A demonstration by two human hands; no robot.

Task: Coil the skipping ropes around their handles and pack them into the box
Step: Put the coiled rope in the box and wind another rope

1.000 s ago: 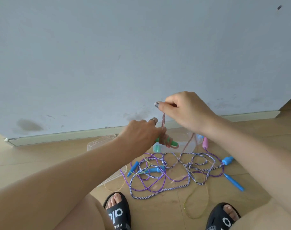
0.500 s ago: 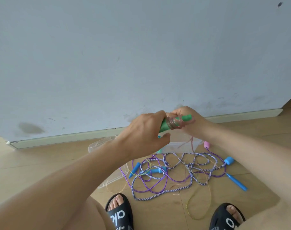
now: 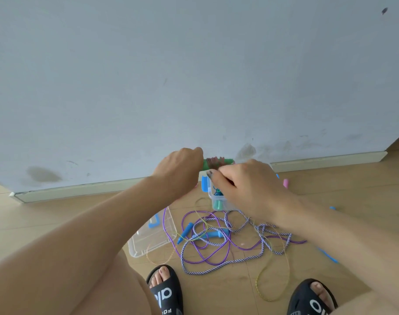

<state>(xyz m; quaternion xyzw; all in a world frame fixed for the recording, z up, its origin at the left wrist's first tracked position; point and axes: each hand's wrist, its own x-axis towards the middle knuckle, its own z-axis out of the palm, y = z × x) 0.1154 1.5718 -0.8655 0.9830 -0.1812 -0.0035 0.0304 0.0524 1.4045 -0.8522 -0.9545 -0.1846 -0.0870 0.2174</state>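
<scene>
- Head view: the left hand [image 3: 182, 165] is curled round one end of a green handle [image 3: 228, 161], held level above the floor [image 3: 57, 214] in front of the wall [image 3: 194, 64].
- Pinkish rope [image 3: 214, 162] is coiled in tight turns round the middle of that handle, just beside the left hand's knuckles.
- The right hand [image 3: 248, 185] is bent at the handle's other end, fingers folded and thumb pointing toward the coil; it seems to pinch the rope there, but the contact itself is hidden behind the fingers.
- Below the hands stands a clear plastic box [image 3: 213, 198] with a blue clasp [image 3: 204, 182]; something teal and green lies inside it.
- The box's clear lid [image 3: 153, 237] lies flat on the floor to the left, apart from the box.
- Between lid and right forearm sprawls a tangle: a purple rope [image 3: 207, 261], a blue-and-white twisted rope [image 3: 216, 269] and a thin yellow rope [image 3: 259, 285], all overlapping.
- Two blue handles [image 3: 184, 233] lie within the tangle; a pink handle [image 3: 285, 183] rests near the skirting board [image 3: 330, 158].
- Two feet in black sandals [image 3: 164, 292] sit at the bottom edge.
</scene>
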